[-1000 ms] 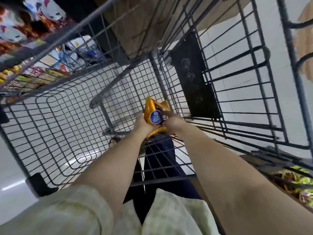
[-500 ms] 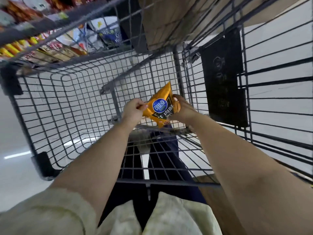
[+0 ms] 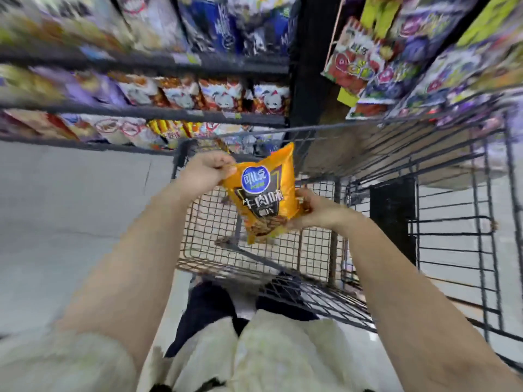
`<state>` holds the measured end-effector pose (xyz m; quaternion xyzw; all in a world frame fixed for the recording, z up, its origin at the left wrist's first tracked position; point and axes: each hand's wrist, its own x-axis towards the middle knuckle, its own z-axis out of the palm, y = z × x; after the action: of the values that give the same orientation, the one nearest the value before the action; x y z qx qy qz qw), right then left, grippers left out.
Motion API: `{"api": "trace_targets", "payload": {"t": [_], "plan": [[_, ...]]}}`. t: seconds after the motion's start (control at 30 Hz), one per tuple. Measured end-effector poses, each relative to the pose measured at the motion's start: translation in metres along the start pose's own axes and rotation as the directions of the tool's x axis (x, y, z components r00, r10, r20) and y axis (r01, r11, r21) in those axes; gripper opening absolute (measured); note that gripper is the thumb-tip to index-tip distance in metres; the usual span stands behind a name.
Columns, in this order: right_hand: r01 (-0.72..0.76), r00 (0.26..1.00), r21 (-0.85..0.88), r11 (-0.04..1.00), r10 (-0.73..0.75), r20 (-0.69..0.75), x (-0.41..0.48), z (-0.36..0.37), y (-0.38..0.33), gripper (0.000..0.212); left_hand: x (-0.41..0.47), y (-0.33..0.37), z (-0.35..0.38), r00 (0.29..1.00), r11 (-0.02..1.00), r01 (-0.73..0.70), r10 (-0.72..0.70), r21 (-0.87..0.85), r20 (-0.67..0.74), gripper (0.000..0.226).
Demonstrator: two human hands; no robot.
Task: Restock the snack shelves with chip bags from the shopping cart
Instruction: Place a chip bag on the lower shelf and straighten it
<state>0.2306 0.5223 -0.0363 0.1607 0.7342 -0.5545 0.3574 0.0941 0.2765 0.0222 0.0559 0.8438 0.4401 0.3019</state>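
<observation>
Far left: snack shelves (image 3: 141, 114) run across the top of the view, dark rails w/ rows of bags, mostly blurred; a row of white-and-red bags (image 3: 223, 96) sits on the middle rail. Below that, grey floor (image 3: 70, 207) on the left.

Left hand (image 3: 205, 171) is up at centre-left, fingers curled, thumb and fingers pinching the top left corner of the orange chip bag (image 3: 264, 193). Bag is held in the air, tilted, front facing the camera: blue round logo near the top, dark panel w/ white characters below it. It hangs above the near end of the wire shopping cart (image 3: 424, 222), in front of the lower shelves, not touching either.

Right hand (image 3: 317, 212) grips the bag's lower right edge, fingers closed on it from the side. Both forearms are bare, pale sleeves (image 3: 70, 360) at the near edge.

Cart basket spreads to the right; a black panel (image 3: 392, 219) sits on its wire side. Far right: hanging packs (image 3: 376, 60), red, purple, yellow-green, blurred.
</observation>
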Motion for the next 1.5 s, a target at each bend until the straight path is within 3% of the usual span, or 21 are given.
{"api": "trace_targets", "payload": {"t": [0.13, 0.23, 0.33, 0.4, 0.63, 0.77, 0.97, 1.1, 1.23, 1.3, 1.5], "plan": [[0.067, 0.976, 0.232, 0.970, -0.113, 0.188, -0.020, 0.034, -0.064, 0.102, -0.036, 0.013, -0.067, 0.997, 0.999, -0.003, 0.000, -0.037, -0.077, 0.019], [0.069, 0.941, 0.409, 0.910, -0.196, 0.277, -0.026, 0.064, -0.101, 0.100, -0.065, 0.016, -0.114, 0.993, 0.986, -0.014, -0.007, -0.168, -0.122, 0.005], [0.119, 0.942, 0.436, 0.892, -0.241, 0.235, -0.021, 0.099, -0.138, 0.111, -0.098, 0.008, -0.155, 0.975, 0.933, -0.075, -0.005, -0.352, -0.222, 0.023], [0.168, 0.934, 0.458, 0.873, -0.290, 0.210, -0.014, 0.126, -0.167, 0.101, -0.120, -0.006, -0.180, 0.962, 0.876, -0.116, -0.019, -0.469, -0.273, 0.034], [0.317, 0.922, 0.466, 0.826, -0.384, 0.053, 0.017, 0.242, -0.276, 0.081, -0.197, -0.095, -0.256, 0.971, 0.805, -0.084, -0.066, -0.588, -0.228, 0.037], [0.368, 0.902, 0.404, 0.837, -0.427, 0.063, 0.034, 0.304, -0.344, 0.057, -0.219, -0.136, -0.312, 0.928, 0.732, -0.155, -0.122, -0.664, -0.351, 0.031], [0.551, 0.827, 0.271, 0.790, -0.560, -0.050, 0.054, 0.382, -0.458, 0.057, -0.237, -0.161, -0.437, 0.832, 0.727, -0.319, -0.092, -0.608, -0.547, 0.060], [0.626, 0.779, 0.187, 0.757, -0.595, -0.197, 0.072, 0.410, -0.506, 0.042, -0.228, -0.167, -0.497, 0.787, 0.746, -0.380, -0.050, -0.547, -0.615, 0.060], [0.678, 0.728, 0.176, 0.713, -0.620, -0.293, 0.093, 0.416, -0.555, 0.039, -0.199, -0.157, -0.545, 0.765, 0.786, -0.401, 0.005, -0.470, -0.644, 0.036], [0.698, 0.702, 0.135, 0.703, -0.635, -0.323, 0.102, 0.413, -0.585, 0.039, -0.179, -0.145, -0.571, 0.751, 0.813, -0.401, 0.029, -0.422, -0.660, 0.039], [0.796, 0.547, -0.005, 0.605, -0.723, -0.422, 0.132, 0.375, -0.694, 0.037, -0.118, -0.077, -0.670, 0.684, 0.813, -0.510, 0.188, -0.279, -0.705, 0.040]]}}
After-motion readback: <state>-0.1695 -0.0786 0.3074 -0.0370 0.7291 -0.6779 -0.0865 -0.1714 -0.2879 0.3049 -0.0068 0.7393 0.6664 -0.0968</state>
